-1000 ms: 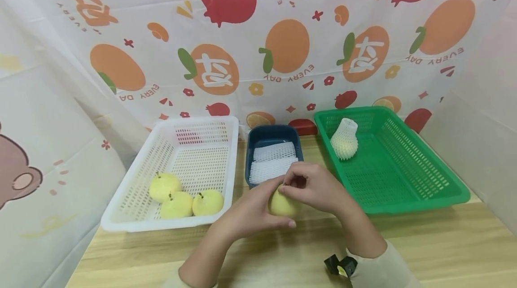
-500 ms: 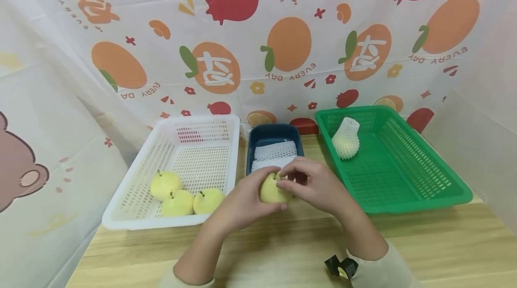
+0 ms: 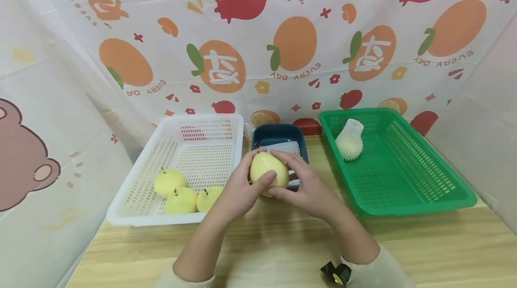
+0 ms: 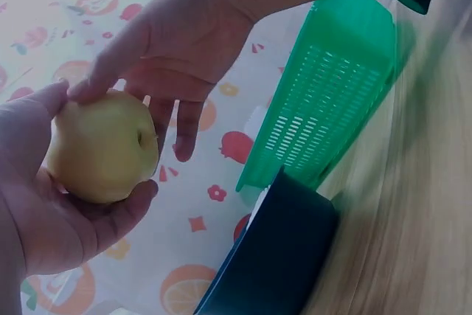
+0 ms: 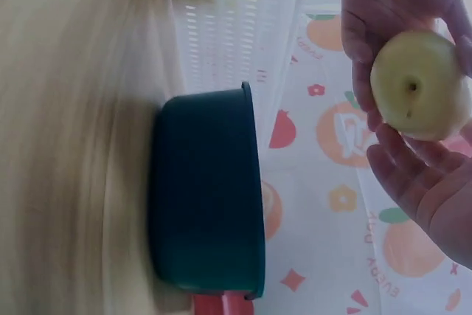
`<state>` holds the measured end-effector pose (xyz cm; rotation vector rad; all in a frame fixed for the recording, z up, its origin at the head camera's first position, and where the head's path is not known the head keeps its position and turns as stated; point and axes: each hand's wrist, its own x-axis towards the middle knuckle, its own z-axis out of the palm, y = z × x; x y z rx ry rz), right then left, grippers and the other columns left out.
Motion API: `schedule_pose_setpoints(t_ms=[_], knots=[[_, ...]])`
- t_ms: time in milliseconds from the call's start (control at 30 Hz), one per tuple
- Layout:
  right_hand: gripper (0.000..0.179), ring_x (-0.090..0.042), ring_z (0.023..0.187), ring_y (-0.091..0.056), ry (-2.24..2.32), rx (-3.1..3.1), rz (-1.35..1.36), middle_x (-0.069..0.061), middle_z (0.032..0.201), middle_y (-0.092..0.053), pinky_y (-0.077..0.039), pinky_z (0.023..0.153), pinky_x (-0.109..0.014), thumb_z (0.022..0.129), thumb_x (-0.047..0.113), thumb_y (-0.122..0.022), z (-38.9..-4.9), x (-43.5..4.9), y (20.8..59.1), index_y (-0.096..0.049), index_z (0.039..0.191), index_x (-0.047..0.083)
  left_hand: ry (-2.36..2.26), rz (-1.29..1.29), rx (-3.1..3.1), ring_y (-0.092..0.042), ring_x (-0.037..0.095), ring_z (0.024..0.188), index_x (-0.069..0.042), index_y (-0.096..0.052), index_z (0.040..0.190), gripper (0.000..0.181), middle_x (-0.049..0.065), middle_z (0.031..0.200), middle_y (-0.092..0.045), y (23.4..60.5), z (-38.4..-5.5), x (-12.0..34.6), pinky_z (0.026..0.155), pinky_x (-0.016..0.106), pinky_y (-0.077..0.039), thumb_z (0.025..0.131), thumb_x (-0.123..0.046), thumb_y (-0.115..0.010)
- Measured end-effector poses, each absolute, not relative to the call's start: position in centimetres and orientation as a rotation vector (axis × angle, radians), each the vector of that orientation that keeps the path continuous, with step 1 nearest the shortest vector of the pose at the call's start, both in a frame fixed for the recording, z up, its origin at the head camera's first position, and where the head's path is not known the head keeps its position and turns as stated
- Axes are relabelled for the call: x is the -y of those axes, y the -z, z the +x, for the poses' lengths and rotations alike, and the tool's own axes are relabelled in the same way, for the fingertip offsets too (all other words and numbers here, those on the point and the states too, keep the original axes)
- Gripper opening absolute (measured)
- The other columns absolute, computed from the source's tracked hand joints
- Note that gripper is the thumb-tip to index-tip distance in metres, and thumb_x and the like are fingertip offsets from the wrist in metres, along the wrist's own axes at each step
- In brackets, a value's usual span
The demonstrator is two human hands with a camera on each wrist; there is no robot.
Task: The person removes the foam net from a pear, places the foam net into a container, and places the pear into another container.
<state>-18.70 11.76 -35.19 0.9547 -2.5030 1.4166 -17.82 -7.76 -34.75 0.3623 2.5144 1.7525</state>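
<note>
A yellow pear (image 3: pixel 262 169) is held up between both hands, in front of the dark blue container (image 3: pixel 278 131). My left hand (image 3: pixel 237 191) cups its left side, the thumb lying across the front. On the other side my right hand (image 3: pixel 313 191) grips it with fingers and thumb. The pear's underside, with its small dimple, shows in the right wrist view (image 5: pixel 417 82). White foam net sleeves (image 3: pixel 288 146) lie in the blue container, partly hidden by the pear and right hand. Several more pears (image 3: pixel 181 200) rest in the white basket (image 3: pixel 139 223).
At the right stands a green basket (image 3: pixel 420 209) with one pear in a foam net (image 3: pixel 350 140) in its far left corner. A black wrist camera (image 3: pixel 336 273) sits by the right sleeve. Behind the wooden table (image 3: pixel 282 252) hangs a fruit-print cloth (image 3: pixel 250 63).
The hands have raised the pear and moved it slightly left. My right hand has gone from picking near the stem to gripping the pear's side. The head view has shifted a little.
</note>
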Motion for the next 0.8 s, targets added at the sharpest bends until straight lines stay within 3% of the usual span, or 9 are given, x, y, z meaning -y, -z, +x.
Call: schedule_pose_setpoints(t_ms=[233,400,567,800], knots=[[0.066,-0.013,0.12,-0.051,-1.397,2.432,0.92,0.007,0.143,-0.047,-0.057,0.084,-0.03,0.083,0.032,-0.08,-18.8,-11.1,35.8,-0.048,0.14,0.029,-1.801,0.387,-2.515,-0.055,0.023,0.111,-0.034,-0.044,0.14,0.063,-0.005,0.134,-0.051,34.3,-17.7,7.8,0.085,0.034,-0.056,0.085,-0.046,-0.074],[0.064,-0.013,0.123,-0.049,-1.435,2.404,0.901,0.008,0.142,-0.047,-0.057,0.086,-0.032,0.082,0.03,-0.081,-19.0,-9.9,36.3,-0.049,0.138,0.028,-1.739,0.387,-2.655,-0.054,0.022,0.109,-0.03,-0.052,0.134,0.059,-0.006,0.134,-0.051,33.7,-17.6,8.6,0.08,0.033,-0.055,0.083,-0.043,-0.077],[0.068,-0.013,0.127,-0.046,-1.523,2.447,0.878,0.009,0.144,-0.043,-0.055,0.092,-0.037,0.083,0.03,-0.08,-19.3,-7.9,36.2,-0.045,0.142,0.03,-1.611,0.407,-2.768,-0.053,0.019,0.117,-0.022,-0.054,0.136,0.06,-0.005,0.136,-0.052,32.8,-17.9,10.3,0.083,0.034,-0.057,0.083,-0.039,-0.078],[0.07,-0.011,0.123,-0.047,-1.497,2.516,0.952,0.008,0.145,-0.043,-0.052,0.096,-0.033,0.088,0.031,-0.074,-20.6,-3.7,36.0,-0.04,0.148,0.03,-1.246,0.429,-2.945,-0.053,0.021,0.117,-0.019,-0.05,0.141,0.071,0.0,0.141,-0.051,31.6,-18.5,14.5,0.083,0.035,-0.052,0.082,-0.05,-0.076]])
